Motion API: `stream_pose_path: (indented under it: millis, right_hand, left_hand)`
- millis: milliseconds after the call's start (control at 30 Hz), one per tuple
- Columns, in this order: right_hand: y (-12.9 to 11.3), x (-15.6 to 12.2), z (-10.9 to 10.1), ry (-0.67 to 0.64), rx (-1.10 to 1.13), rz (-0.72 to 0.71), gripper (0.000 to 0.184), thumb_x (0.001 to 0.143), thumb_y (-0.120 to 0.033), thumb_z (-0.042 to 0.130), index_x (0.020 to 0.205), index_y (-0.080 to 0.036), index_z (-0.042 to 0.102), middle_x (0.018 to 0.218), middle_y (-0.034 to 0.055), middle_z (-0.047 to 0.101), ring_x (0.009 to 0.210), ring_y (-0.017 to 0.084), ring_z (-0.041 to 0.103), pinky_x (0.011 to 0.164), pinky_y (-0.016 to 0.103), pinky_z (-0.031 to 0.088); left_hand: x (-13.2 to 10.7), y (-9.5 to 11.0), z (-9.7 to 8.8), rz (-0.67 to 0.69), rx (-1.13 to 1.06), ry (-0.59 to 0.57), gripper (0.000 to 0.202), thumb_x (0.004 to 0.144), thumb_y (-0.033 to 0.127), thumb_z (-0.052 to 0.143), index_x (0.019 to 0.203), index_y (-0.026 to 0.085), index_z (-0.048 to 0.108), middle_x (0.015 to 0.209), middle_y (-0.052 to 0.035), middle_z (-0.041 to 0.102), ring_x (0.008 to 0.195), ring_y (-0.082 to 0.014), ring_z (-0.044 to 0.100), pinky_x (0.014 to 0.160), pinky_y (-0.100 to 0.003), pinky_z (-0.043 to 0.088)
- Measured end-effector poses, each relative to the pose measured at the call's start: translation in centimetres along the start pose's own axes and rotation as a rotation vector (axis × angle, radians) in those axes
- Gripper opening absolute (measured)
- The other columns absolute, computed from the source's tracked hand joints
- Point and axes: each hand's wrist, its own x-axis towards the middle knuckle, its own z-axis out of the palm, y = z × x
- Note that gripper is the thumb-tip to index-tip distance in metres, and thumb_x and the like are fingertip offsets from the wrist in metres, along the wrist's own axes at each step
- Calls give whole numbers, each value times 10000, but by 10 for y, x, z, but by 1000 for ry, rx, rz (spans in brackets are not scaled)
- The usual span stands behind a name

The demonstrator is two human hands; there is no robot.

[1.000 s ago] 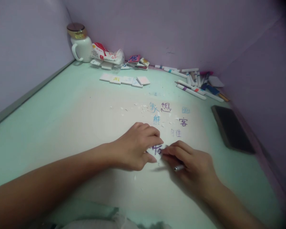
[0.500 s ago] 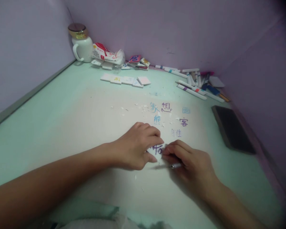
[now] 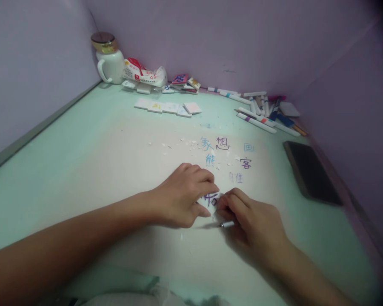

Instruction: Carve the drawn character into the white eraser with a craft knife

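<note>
On the tabletop, a small white card (image 3: 211, 208) carries purple strokes of a Chinese character. My left hand (image 3: 187, 193) curves around its left side, thumb and fingers pressing it down from either side. The fingertips of my right hand (image 3: 253, 216) are pinched together at the card's right edge; what lies between them is hidden. A slim craft knife (image 3: 227, 224) with a silver collar pokes out beneath those fingers, pointing left. Its thin blade is blurred and most of its handle is covered by the hand.
Paper scraps (image 3: 194, 144) and coloured characters (image 3: 222, 143) lie beyond my hands. White tiles (image 3: 170, 108), a tissue pack (image 3: 145, 74) and a lidded mug (image 3: 111, 66) stand at the back. Several markers (image 3: 257, 122) are heaped back right, above a dark phone-like slab (image 3: 311, 172).
The craft knife's silver end has shifted a little left under my right hand. More of a dark square stroke shows on the card. My left hand has stayed put.
</note>
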Motion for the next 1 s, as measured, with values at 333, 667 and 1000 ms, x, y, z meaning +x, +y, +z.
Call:
stream_pose_path:
  millis: [333, 667, 1000]
  right_hand:
    - [7, -15, -5, 88, 264, 126, 149, 810, -265, 610, 725, -227, 493, 573, -62, 494, 424, 77, 412, 435, 220, 309]
    - [13, -18, -15, -13, 171, 691, 208, 825, -373, 496, 1006, -270, 489, 615, -49, 586, 516, 171, 549, 517, 283, 372]
    - [14, -22, -23, -72, 341, 448, 211, 961, -364, 359, 949, -261, 543, 826, -11, 663, 707, 151, 632, 605, 263, 468]
  left_hand:
    - [-2, -4, 2, -11, -7, 28, 351, 745, 255, 735, 1057, 156, 610, 1107, -100, 608, 1012, -256, 521, 934, -433, 350]
    - [-4, -3, 0, -9, -42, 32, 353, 768, 204, 674, 1105, 154, 580, 1101, -105, 588, 1041, -258, 504, 965, -449, 339]
    - [-9, -2, 4, -51, -7, 133, 464, 721, 227, 687, 1162, 159, 559, 1093, -102, 545, 1011, -274, 462, 935, -472, 380]
